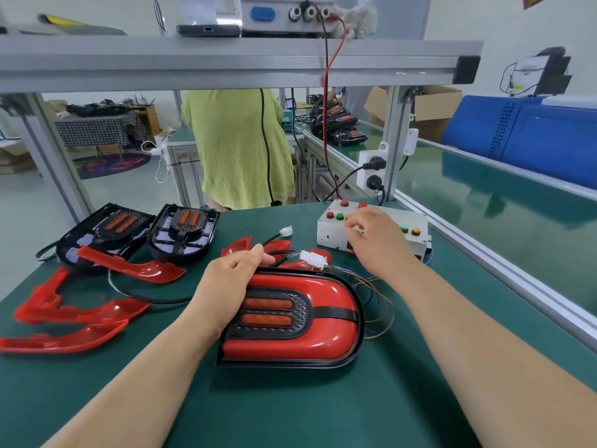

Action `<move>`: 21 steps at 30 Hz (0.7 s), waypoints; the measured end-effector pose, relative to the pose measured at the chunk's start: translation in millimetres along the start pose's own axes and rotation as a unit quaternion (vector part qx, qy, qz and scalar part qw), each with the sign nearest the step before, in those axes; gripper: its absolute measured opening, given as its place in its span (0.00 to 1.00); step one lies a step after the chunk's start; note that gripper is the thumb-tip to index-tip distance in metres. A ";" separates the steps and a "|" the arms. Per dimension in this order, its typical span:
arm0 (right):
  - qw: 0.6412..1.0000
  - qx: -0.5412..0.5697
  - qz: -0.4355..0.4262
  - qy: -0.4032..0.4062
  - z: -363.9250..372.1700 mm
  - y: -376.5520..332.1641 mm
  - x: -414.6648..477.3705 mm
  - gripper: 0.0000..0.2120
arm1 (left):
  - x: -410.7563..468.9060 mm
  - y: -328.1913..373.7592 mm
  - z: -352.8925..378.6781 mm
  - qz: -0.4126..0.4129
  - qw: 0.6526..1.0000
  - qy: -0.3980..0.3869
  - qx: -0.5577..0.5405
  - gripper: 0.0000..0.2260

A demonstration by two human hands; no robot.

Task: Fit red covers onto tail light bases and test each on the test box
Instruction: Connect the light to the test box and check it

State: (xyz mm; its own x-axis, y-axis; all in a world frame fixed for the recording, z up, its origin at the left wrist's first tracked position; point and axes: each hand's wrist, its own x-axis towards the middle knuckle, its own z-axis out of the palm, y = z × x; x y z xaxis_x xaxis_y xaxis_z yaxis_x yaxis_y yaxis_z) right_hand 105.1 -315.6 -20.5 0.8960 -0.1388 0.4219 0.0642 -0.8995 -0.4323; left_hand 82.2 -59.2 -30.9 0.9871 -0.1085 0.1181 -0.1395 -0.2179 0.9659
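- Lamp (pixel 290 337), cover on, at tabletop (pixel 290 412) centre; left hand (pixel 231 281) grips its 10 o'clock edge.
- Right hand (pixel 376 242) on box (pixel 416 219) at 2 o'clock, fingers bent; pressing or pinching, cannot tell.
- Risk: a lamp shift could tug plug (pixel 312 257) loose, giving a false fail.

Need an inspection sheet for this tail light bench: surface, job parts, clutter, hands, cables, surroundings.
Surface: green mat.
Job's things: covered tail light at centre; two bare bases and loose red covers at left; test box far right.
Clutter: phone and white glove on the overhead shelf.
Hands: left hand holds the tail light's far-left edge; right hand curled over the test box buttons, contact unclear.
Cables: coloured wires loop from the white plug; black lead loops on the mat; red lead hangs from above.
Surroundings: person in a green top beyond the bench; stacked tail lights behind; blue machine at right.
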 end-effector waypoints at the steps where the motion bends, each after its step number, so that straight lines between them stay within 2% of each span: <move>1: 0.999 -0.027 -0.016 -0.030 1.6 -0.3 3.4 0.11 | 0.3 -0.2 -0.2 -0.002 1.000 0.000 0.001 0.15; 5: 0.988 -0.086 -0.051 -0.119 8.2 -11.1 13.1 0.15 | 1.9 -1.0 -0.4 -0.006 1.000 0.000 0.013 0.16; 9: 0.974 -0.132 -0.072 -0.172 13.5 -17.4 17.9 0.17 | 1.3 -0.4 -0.8 -0.003 1.000 0.001 0.014 0.16; 14: 0.968 -0.144 -0.068 -0.192 21.0 -18.9 21.8 0.20 | 1.1 0.9 -0.2 -0.002 1.000 0.000 0.010 0.16; 21: 0.961 -0.179 -0.060 -0.205 26.2 -17.9 30.9 0.19 | 0.7 0.9 -1.1 -0.008 1.000 -0.010 0.017 0.17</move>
State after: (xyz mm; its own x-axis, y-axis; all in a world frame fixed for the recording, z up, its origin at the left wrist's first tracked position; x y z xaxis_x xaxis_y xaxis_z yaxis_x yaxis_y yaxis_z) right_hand 143.2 -292.9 -20.7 0.9940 0.0834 0.0711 0.0883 -0.9937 -0.0684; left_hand 82.8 -58.4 -29.8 0.9874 -0.1249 0.0975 -0.1267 -0.2530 0.9591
